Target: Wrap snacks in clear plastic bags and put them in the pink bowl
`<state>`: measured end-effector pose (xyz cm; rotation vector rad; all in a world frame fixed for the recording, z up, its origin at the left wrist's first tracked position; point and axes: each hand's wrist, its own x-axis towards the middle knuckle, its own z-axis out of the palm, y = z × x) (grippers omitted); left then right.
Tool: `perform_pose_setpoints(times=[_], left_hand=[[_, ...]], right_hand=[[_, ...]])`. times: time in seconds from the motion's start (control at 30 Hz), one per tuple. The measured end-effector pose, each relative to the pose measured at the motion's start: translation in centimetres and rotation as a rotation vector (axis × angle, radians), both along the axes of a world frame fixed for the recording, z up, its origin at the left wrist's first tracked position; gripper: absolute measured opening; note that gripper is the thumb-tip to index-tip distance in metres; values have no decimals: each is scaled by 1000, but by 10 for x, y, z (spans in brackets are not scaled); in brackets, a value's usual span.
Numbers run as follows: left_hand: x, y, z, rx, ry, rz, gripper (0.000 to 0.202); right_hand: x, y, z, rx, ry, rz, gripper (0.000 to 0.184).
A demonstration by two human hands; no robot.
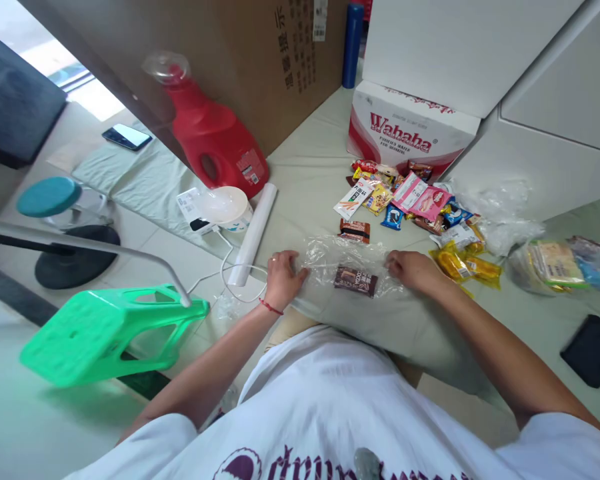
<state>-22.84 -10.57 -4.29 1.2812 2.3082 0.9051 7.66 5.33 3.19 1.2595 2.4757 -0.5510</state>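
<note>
A sheet of clear plastic film (325, 257) is spread low in front of me, wrinkled and shiny. On it lies a small dark brown snack packet (356, 281) with white print. My left hand (284, 279), with a ring and a red wrist string, is closed on the film's left edge. At the opposite edge my right hand (411, 268) pinches the film, its fingers curled. Just beyond the film is a reddish-brown wrapped snack (355, 231). I cannot tell whether the film is a single sheet or a bag.
Several snack packets, including a pink one (421, 196), are heaped before a Wahaha carton (410, 130). Yellow-wrapped snacks (465, 263) and a plastic bag (510, 207) lie right. Leftward are a red jug (215, 133), white roll (253, 233), paper cup (233, 207) and green stool (105, 330).
</note>
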Motion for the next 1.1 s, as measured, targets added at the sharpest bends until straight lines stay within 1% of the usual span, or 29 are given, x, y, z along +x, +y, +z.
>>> perform_pose_setpoints(times=[0.07, 0.13, 0.17, 0.2, 0.23, 0.27, 0.3, 0.33, 0.37, 0.4, 0.43, 0.47, 0.5, 0.57, 0.6, 0.67, 0.73, 0.8, 0.87, 0.93, 0.97, 1.0, 1.03, 1.1], left_hand=[[0, 1, 6, 74, 108, 120, 39], [5, -5, 18, 184, 204, 202, 32], [10, -9, 25, 259, 262, 216, 26], [16, -13, 32, 342, 318, 188, 20], [25, -17, 38, 421, 361, 112, 17], [34, -18, 44, 480, 382, -29, 18], [45, -18, 47, 504, 384, -205, 21], [55, -15, 49, 478, 379, -373, 24], [64, -11, 50, 407, 377, -505, 26], [72, -6, 49, 305, 378, -588, 27], [78, 0, 46, 188, 382, -628, 28], [83, 6, 44, 74, 383, -639, 30], [86, 11, 41, -26, 377, -637, 32], [89, 16, 37, -169, 349, -634, 36], [89, 17, 36, -219, 333, -628, 38], [90, 17, 37, -285, 302, -601, 39], [91, 16, 40, -308, 266, -564, 39], [93, 16, 42, -301, 233, -527, 37], [93, 18, 42, -287, 213, -502, 34], [89, 20, 37, -250, 158, -492, 30], [86, 20, 33, -215, 72, -489, 27], [81, 21, 29, -169, -64, -477, 24], [76, 21, 24, -104, -250, -436, 20], [61, 20, 16, 44, -627, -280, 13]], right_hand=[[-8, 8, 2, 157, -73, -18, 34], [-17, 15, 5, 271, -27, -1, 37], [-23, 18, 5, 286, 10, 23, 36], [-30, 20, 3, 271, 37, 56, 34], [-38, 22, 1, 236, 52, 91, 33], [-46, 23, -2, 199, 54, 116, 34], [-54, 23, -6, 177, 46, 121, 36], [-61, 24, -11, 165, 31, 106, 39], [-67, 23, -16, 156, 16, 77, 43], [-71, 24, -20, 141, 3, 40, 45], [-74, 24, -24, 116, -6, 7, 47], [-75, 25, -27, 85, -13, -19, 45], [-74, 27, -29, 54, -13, -32, 41], [-70, 31, -28, 18, 26, -17, 27], [-67, 33, -25, 16, 71, 20, 21], [-59, 34, -17, 56, 215, 133, 18], [-51, 28, -6, 113, 398, 271, 18], [-43, 13, 2, 110, 535, 391, 21], [-35, -9, 3, 54, 564, 494, 25], [-28, -33, -4, 36, 492, 588, 28], [-25, -44, -10, 46, 440, 631, 30], [-23, -53, -17, 63, 389, 670, 32], [-23, -61, -24, 79, 348, 704, 33], [-25, -71, -34, 99, 301, 740, 32]])
